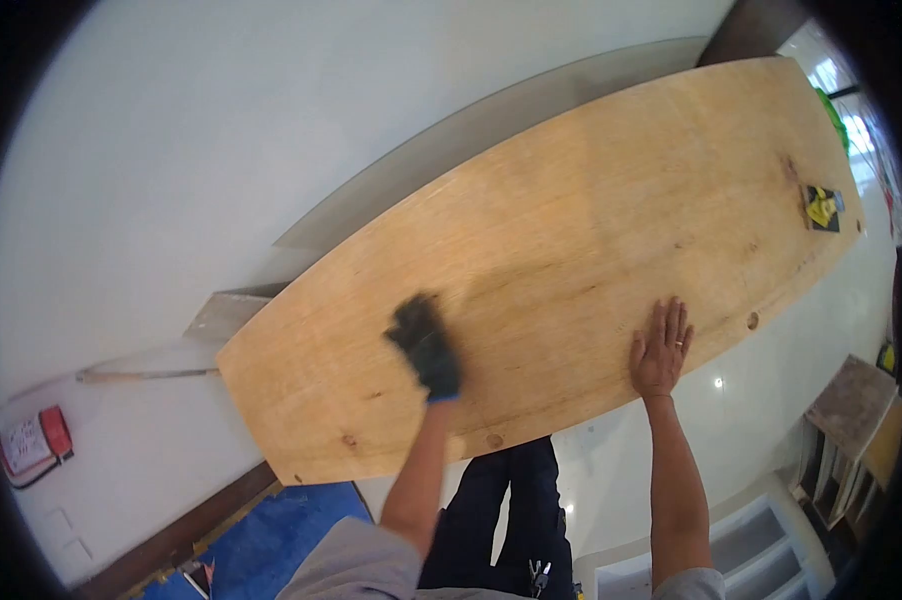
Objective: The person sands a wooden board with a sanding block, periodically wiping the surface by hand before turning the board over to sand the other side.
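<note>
A large light plywood panel (571, 240) with a curved edge lies before me. My left hand (426, 345), in a dark glove with a blue cuff, is on the left half of the panel. It is slightly smeared by motion; its fingers look extended over the wood, and I see nothing held in it. My right hand (661, 350) is bare, with a ring on one finger. It lies flat near the panel's close edge, fingers stretched out. A small black and yellow tool (823, 208) rests on the panel's far right end.
A pale wall (221, 130) rises behind the panel. On the left are a red and white box (36, 445) and a stick (146, 375). Blue sheeting (291, 545) covers the floor at lower left. A white shelved unit (741, 560) and stacked boards (851, 400) stand at lower right.
</note>
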Motion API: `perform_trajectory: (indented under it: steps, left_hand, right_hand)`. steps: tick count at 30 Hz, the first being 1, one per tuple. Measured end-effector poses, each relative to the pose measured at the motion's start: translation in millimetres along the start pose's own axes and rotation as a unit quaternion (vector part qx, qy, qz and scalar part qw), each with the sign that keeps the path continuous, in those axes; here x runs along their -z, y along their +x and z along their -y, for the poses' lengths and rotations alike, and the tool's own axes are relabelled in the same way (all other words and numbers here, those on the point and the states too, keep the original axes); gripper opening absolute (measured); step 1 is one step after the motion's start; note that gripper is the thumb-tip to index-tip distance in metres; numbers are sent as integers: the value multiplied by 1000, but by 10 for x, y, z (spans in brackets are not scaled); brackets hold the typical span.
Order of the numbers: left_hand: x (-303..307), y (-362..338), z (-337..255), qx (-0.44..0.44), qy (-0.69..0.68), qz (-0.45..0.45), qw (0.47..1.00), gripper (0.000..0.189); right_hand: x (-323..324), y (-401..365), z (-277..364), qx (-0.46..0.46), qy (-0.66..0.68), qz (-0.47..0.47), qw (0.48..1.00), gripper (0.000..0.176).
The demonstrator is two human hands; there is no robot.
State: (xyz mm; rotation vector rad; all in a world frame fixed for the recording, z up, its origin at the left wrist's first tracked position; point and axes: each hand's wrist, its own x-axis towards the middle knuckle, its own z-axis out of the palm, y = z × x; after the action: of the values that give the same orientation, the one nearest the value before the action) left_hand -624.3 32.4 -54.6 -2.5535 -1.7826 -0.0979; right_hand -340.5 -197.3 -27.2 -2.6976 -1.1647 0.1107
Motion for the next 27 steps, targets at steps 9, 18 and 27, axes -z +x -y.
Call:
perform_trajectory:
  steps: [9, 18, 27]
  left_hand:
    - [231, 496, -2035, -402, -280, -90, 867, 39]
    - [838, 431, 2171, -224, 34, 13, 974, 47]
    - [-43, 1392, 1036, 26, -113, -154, 981, 44]
  right_hand:
    - [-18, 25, -53, 14, -41, 0, 999, 61]
    - [-91, 27, -117, -33, -85, -1, 996, 56]
    - [-474, 939, 2313, 47, -1, 48, 998, 62]
